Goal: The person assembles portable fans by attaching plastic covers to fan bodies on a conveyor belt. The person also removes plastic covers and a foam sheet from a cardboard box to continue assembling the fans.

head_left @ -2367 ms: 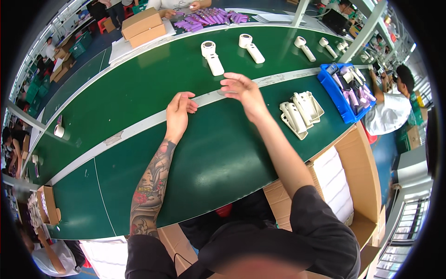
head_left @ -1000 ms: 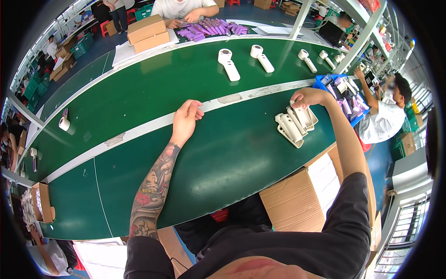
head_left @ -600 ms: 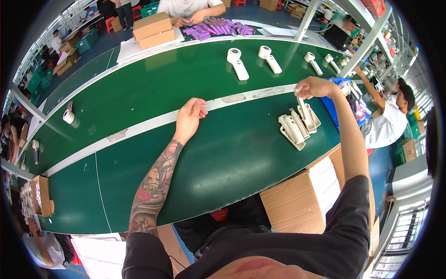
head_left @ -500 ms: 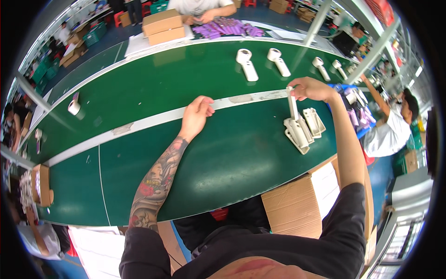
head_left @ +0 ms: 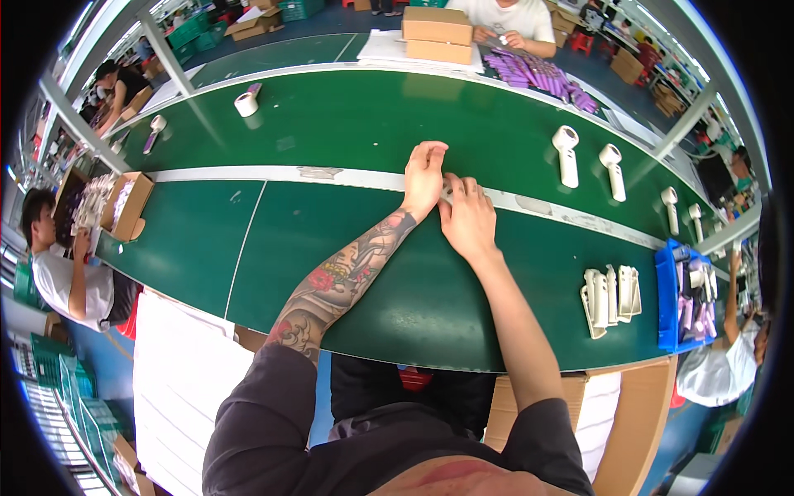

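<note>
My left hand [head_left: 424, 175] and my right hand [head_left: 468, 220] meet at the pale strip running along the green conveyor belt [head_left: 331, 248]. Between their fingers they grip a small white plastic part [head_left: 447, 189], mostly hidden by the fingers. A stack of similar white plastic parts [head_left: 610, 298] lies on the belt well to the right of my right hand. My tattooed left forearm rests across the belt.
A blue bin [head_left: 667, 307] of parts sits at the right end. White handheld devices [head_left: 566, 155] lie on the far belt, with a tape roll [head_left: 246, 103] far left. Cardboard boxes [head_left: 437, 33] and purple items [head_left: 538, 74] stand opposite. Co-workers sit left, right and across.
My right hand lifted a white part off the stack on the right and carried it left to my left hand. The view has swung left.
</note>
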The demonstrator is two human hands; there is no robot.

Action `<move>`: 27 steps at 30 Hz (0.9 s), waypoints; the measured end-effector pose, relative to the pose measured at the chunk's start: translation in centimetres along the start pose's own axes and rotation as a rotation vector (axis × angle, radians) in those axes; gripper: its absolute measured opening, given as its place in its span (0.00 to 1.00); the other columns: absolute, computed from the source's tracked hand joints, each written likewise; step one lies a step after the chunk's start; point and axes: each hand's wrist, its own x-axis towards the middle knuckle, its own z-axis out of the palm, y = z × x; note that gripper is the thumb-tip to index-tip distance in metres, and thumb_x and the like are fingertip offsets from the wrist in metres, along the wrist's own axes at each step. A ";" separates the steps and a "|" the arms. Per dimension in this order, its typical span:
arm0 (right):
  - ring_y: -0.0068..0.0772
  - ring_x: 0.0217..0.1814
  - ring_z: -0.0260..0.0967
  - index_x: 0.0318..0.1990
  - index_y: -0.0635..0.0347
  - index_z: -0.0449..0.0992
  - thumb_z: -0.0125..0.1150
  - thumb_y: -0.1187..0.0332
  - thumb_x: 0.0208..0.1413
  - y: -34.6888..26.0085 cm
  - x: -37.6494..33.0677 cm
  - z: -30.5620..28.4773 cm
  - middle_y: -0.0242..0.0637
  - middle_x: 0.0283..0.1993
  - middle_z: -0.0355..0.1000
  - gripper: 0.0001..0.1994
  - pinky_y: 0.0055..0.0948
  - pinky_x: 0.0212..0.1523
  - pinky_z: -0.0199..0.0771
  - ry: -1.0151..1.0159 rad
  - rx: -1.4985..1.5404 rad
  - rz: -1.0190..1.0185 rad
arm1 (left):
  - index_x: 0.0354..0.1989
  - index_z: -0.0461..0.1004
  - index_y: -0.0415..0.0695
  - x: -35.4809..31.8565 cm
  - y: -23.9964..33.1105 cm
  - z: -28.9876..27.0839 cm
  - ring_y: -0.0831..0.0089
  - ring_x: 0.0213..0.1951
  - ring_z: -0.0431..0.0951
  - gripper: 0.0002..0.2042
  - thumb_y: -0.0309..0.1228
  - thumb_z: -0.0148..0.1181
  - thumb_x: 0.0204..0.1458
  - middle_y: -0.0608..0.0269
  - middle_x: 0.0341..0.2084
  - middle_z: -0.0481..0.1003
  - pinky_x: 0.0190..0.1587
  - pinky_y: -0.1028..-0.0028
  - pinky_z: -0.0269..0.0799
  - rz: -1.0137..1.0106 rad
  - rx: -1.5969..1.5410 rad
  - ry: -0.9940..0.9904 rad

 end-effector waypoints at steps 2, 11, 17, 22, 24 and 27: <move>0.43 0.42 0.73 0.53 0.56 0.72 0.62 0.65 0.56 -0.3 -0.3 0.2 0.40 0.45 0.73 0.18 0.38 0.44 0.73 0.018 0.017 -0.015 | 0.45 0.75 0.42 0.4 -0.2 -0.4 0.68 0.40 0.74 0.09 0.26 0.48 0.62 0.60 0.43 0.74 0.45 0.69 0.71 -0.020 -0.076 0.058; 0.39 0.44 0.72 0.51 0.51 0.73 0.65 0.69 0.52 -0.7 -1.4 -0.1 0.33 0.48 0.73 0.17 0.35 0.46 0.71 -0.026 0.080 -0.027 | 0.54 0.68 0.38 3.4 -2.4 -1.9 0.68 0.42 0.74 0.16 0.26 0.51 0.58 0.54 0.45 0.72 0.50 0.72 0.71 0.037 0.044 0.230; 0.38 0.46 0.72 0.50 0.52 0.73 0.65 0.71 0.51 -1.6 -1.1 -0.5 0.32 0.50 0.73 0.17 0.34 0.48 0.71 -0.006 0.184 -0.092 | 0.48 0.71 0.33 12.6 -4.4 -16.0 0.55 0.42 0.74 0.18 0.33 0.61 0.54 0.45 0.42 0.72 0.49 0.62 0.72 0.133 0.373 0.616; 0.39 0.48 0.71 0.51 0.52 0.74 0.65 0.73 0.51 -1.6 -0.8 0.0 0.32 0.52 0.73 0.18 0.34 0.50 0.70 -0.021 0.222 -0.122 | 0.51 0.69 0.35 16.5 -4.8 -27.3 0.53 0.42 0.75 0.22 0.38 0.63 0.55 0.46 0.41 0.73 0.49 0.60 0.72 0.234 0.556 0.792; 0.39 0.48 0.71 0.52 0.52 0.74 0.64 0.73 0.51 -1.5 -0.7 -0.1 0.32 0.52 0.73 0.19 0.35 0.50 0.70 -0.029 0.211 -0.122 | 0.55 0.68 0.34 18.0 -5.6 -30.0 0.52 0.48 0.76 0.27 0.42 0.64 0.54 0.45 0.47 0.74 0.54 0.61 0.71 0.192 0.626 0.780; 0.40 0.49 0.70 0.52 0.52 0.74 0.64 0.73 0.51 -2.0 -0.4 0.1 0.32 0.53 0.72 0.19 0.35 0.51 0.70 -0.037 0.199 -0.121 | 0.61 0.66 0.34 20.7 -7.2 -34.2 0.50 0.55 0.75 0.34 0.47 0.66 0.52 0.43 0.55 0.72 0.58 0.62 0.70 0.090 0.745 0.750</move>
